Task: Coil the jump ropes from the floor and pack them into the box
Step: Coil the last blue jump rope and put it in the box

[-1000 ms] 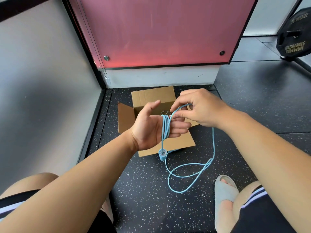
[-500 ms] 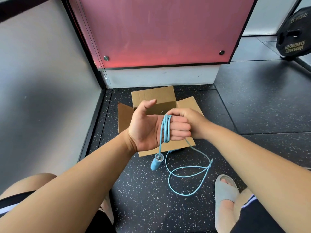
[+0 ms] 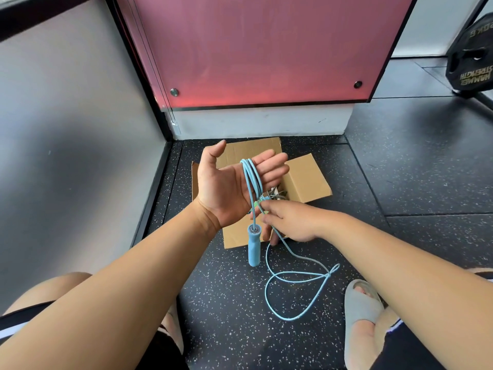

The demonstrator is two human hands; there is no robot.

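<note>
Head view: my left hand [image 3: 232, 188] is palm up over the open box [image 3: 306, 180], fingers straight and together, thumb pointing far. It works as the spool. Several turns of the blue jump rope [image 3: 252, 177] hang across the fingers, which lie flat and don't grip. One handle [image 3: 254, 245] dangles from the coil below my wrist, in front of the box's near flap; I'd judge its weight holds that end taut.

My right hand [image 3: 290, 222] sits just under and right of the left, palm down, fingers curled, pinching the free run of rope close beneath the coil to feed the next turn. Exact fingertip contact is partly hidden. From that pinch the rope drops to the floor [image 3: 213, 289] and lies in loose loops near my right foot, with a small knot [image 3: 329, 273] at the right. Second handle not visible.

The box stands on the floor near the far wall, flaps open, something metallic-looking inside; can't tell what. Both forearms reach forward, left raised above right.

Judgement: coiling step, about midway; the floor loops remain to wind, and the knot may snag.
</note>
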